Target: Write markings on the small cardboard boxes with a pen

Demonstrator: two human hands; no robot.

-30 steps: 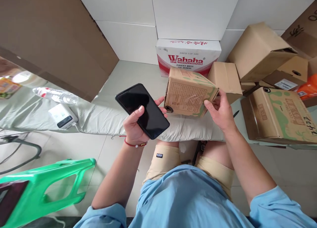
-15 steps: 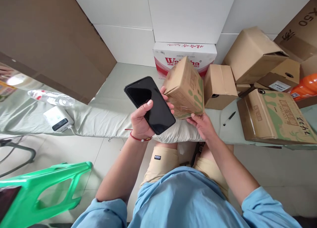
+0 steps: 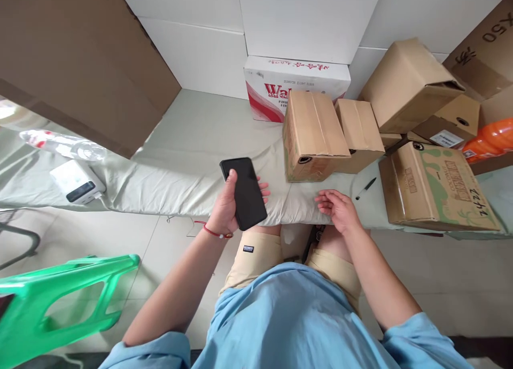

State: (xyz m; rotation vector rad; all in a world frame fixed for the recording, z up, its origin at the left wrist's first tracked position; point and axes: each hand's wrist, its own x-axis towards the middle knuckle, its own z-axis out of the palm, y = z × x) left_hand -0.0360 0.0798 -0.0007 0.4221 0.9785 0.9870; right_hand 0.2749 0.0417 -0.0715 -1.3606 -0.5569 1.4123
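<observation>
In my left hand (image 3: 225, 206) lies a black smartphone (image 3: 247, 195), its dark screen facing up, with my thumb over its left edge and fingertips showing past its right edge. My right hand (image 3: 337, 208) holds nothing; its fingers are loosely curled and slightly apart above the front of the cloth-covered table (image 3: 208, 128). Just beyond that hand, a brown cardboard box (image 3: 312, 131) stands upright, apart from the fingers. A second, smaller cardboard box (image 3: 360, 131) is right behind it to the right. Near my right hand lies a black pen (image 3: 366, 189).
At the back stands a white and red carton (image 3: 262, 99). More cardboard boxes (image 3: 438, 184) and an orange bottle (image 3: 491, 140) crowd the right. On the left are a large brown board (image 3: 100, 64), a clear plastic bottle (image 3: 66, 146), a white power bank (image 3: 78, 181) and a green stool (image 3: 72, 283).
My right hand has let go of the cardboard box, which now stands upright on the table instead of tilted. My left hand, with the smartphone, has drawn away from it, down and left.
</observation>
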